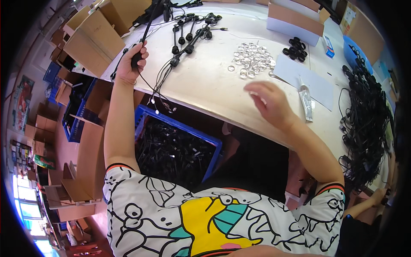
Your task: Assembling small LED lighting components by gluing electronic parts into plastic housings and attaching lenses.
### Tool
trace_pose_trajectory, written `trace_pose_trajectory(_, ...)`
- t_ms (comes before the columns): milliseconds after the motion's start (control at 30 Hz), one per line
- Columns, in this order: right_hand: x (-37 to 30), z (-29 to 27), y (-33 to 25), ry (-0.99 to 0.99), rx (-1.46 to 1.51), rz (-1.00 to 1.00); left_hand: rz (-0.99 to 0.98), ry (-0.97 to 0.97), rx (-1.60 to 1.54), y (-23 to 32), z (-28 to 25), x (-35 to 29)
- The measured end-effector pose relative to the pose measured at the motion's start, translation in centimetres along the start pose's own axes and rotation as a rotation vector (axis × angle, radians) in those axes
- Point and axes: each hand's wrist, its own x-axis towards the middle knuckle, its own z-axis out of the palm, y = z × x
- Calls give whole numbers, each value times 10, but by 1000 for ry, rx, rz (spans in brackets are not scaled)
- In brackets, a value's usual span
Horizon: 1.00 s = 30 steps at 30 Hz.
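Note:
My left hand (132,62) is closed around the thick black end of a black rod-like part (147,30), which slants up toward the far edge. Beside it on the white table lie several more black round-headed parts with cables (188,38), their thin leads hanging over the near edge. Above the middle of the table, my right hand (274,107) has its fingers curled together; whether something small is in them is hidden. Just beyond it sits a pile of clear round lenses (254,58). A glue tube (305,103) lies on a white sheet (295,77) to its right.
Black rings (295,49) and an open carton (295,21) stand at the back right. A big bundle of black cables (366,124) hangs at the right, beside a blue basin (357,55). Below the table is a blue crate (216,156) of cabled parts. Cardboard boxes (94,43) stand left.

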Motion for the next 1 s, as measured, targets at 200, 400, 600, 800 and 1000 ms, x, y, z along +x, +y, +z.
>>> trace_pose_trajectory(200,52,-40,-58,232,-493,-239,-139,-392,329,5,37,-67)
trace_pose_trajectory(400,34,-51,-93,-224,-613,-266,-406,-619,606,-24,89,-115)
trace_pose_trajectory(600,-49,-30,-93,-332,-136,186,437,-80,1114,-53,96,-141)
trace_pose_trajectory(800,-110,-3,-95,-112,603,772,54,-125,403,-129,94,-198)
trace_pose_trajectory(1000,-136,13,-92,-215,1150,1113,216,-14,-267,-182,141,-164)
